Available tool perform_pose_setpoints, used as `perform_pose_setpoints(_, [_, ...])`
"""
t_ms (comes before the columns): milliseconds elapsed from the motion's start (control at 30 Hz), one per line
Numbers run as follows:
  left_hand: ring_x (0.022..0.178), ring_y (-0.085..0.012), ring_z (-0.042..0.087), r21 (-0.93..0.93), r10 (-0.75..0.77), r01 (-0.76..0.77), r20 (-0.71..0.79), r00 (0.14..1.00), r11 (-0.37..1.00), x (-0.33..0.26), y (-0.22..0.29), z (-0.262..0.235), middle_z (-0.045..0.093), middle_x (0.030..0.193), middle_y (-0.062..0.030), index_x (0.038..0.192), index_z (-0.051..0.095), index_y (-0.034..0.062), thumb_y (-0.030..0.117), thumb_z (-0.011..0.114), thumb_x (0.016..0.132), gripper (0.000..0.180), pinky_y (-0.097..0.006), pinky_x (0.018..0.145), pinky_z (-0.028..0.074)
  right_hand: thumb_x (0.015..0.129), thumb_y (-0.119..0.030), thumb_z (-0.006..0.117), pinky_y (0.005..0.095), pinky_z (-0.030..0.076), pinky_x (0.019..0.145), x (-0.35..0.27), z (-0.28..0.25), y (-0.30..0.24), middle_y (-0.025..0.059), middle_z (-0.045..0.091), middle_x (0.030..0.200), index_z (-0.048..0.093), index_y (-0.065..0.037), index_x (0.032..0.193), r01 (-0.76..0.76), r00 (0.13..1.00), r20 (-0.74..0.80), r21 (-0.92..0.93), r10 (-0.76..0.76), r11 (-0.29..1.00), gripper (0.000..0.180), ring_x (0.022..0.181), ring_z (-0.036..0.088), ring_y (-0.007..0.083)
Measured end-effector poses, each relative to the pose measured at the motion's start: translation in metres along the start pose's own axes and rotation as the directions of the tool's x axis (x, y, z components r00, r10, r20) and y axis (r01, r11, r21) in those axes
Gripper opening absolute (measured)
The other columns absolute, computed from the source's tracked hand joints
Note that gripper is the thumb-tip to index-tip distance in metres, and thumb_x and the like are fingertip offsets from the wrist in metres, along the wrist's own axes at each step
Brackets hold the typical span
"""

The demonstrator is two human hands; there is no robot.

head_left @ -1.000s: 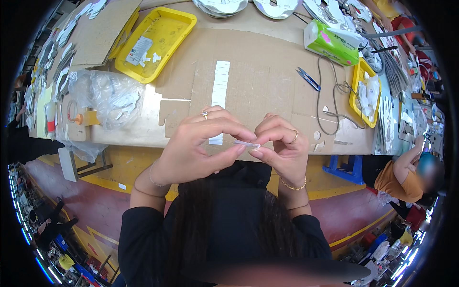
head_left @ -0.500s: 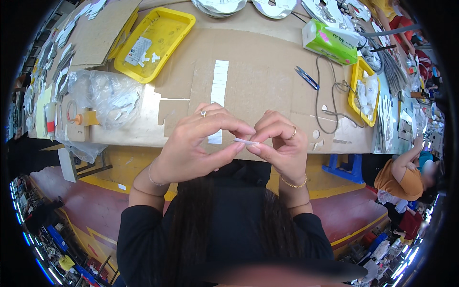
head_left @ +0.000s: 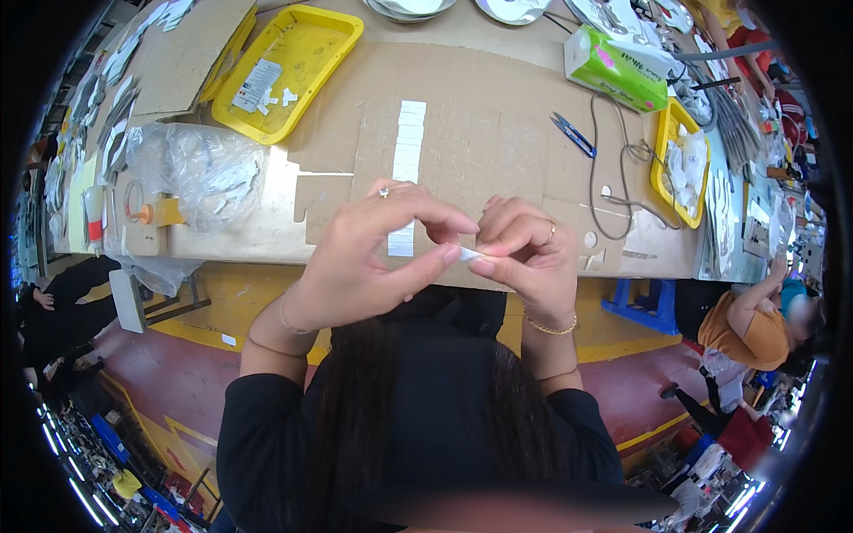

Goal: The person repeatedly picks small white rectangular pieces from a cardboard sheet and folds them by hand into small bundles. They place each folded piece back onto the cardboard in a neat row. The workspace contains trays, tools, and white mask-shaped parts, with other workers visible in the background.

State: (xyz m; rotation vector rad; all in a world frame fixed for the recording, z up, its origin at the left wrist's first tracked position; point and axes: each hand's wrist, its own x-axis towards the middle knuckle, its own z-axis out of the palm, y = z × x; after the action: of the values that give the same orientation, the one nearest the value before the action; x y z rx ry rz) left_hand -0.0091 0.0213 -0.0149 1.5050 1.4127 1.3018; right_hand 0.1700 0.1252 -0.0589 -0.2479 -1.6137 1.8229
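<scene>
Your hands meet above the near edge of the table (head_left: 277, 233), at the front of the brown cardboard sheet (head_left: 498, 147). Your right hand (head_left: 533, 256) has thumb and forefinger clamped on one small white piece (head_left: 469, 255). Your left hand (head_left: 369, 244) sets its thumb tip at the piece's left end, with the forefinger tip apart from that thumb; you cannot tell from this view whether another finger presses behind.

Beyond your left hand, one column of white pieces (head_left: 409, 142) runs away from you along the cardboard; the hand hides part of it, so you cannot count the pieces fully. Brown cardboard lies between that column and one pair of snips (head_left: 575, 135), well off to the right. One looped gray cable (head_left: 593, 178) lies just past the snips, and one clear plastic bag (head_left: 200, 169) sits on your left.

You have two yellow trays, the left tray (head_left: 311, 64) and the right tray (head_left: 667, 131), plus one green box (head_left: 615, 71) near the right one. The box carries bold printing and pink marks; a gray printed label (head_left: 259, 84) in the left tray is too small to read.
</scene>
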Motion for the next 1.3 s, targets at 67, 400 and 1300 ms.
perform_pose_setpoints(67, [0.08, -0.0106, 0.058, -0.256, -0.167, 0.155, -0.024, 0.986, 0.954, 0.0, -0.002, 0.003, 0.063, 0.085, -0.0016, 0.103, 0.064, 0.0041, 0.004, 0.069, 0.081, 0.022, -0.026, 0.081, 0.041, 0.068, 0.001, 0.08, 0.0251, 0.043, 0.072, -0.001, 0.001, 0.0, 0.0054, 0.063, 0.085, 0.07, -0.002, 0.087, -0.117, 0.992, -0.052, 0.037, 0.119, 0.992, 0.022, 0.08, 0.059, 0.0125])
perform_pose_setpoints(400, [0.084, -0.0089, 0.058, -0.341, -0.286, 0.277, 0.025, 0.958, 0.898, 0.002, -0.016, -0.001, 0.062, 0.087, -0.0035, 0.104, 0.062, -0.0006, 0.0, 0.069, 0.082, 0.023, -0.023, 0.076, 0.045, 0.075, -0.001, 0.076, 0.0244, 0.042, 0.073, -0.005, -0.002, 0.008, 0.0045, 0.063, 0.084, 0.069, -0.002, 0.085, -0.265, 0.961, -0.064, 0.073, 0.27, 0.961, 0.013, 0.081, 0.057, 0.0118])
perform_pose_setpoints(1300, [0.078, -0.029, 0.068, 0.547, 0.052, 0.62, -0.772, 0.634, 0.562, 0.016, -0.223, -0.166, 0.07, 0.082, -0.0144, 0.092, 0.073, 0.0065, 0.014, 0.068, 0.08, 0.015, -0.036, 0.074, 0.052, 0.078, -0.005, 0.075, 0.0263, 0.046, 0.086, -0.014, -0.011, 0.047, 0.0064, 0.063, 0.099, 0.059, 0.0, 0.122, -0.307, 0.933, -0.267, -0.237, 0.242, 0.922, 0.047, 0.086, 0.058, 0.0119])
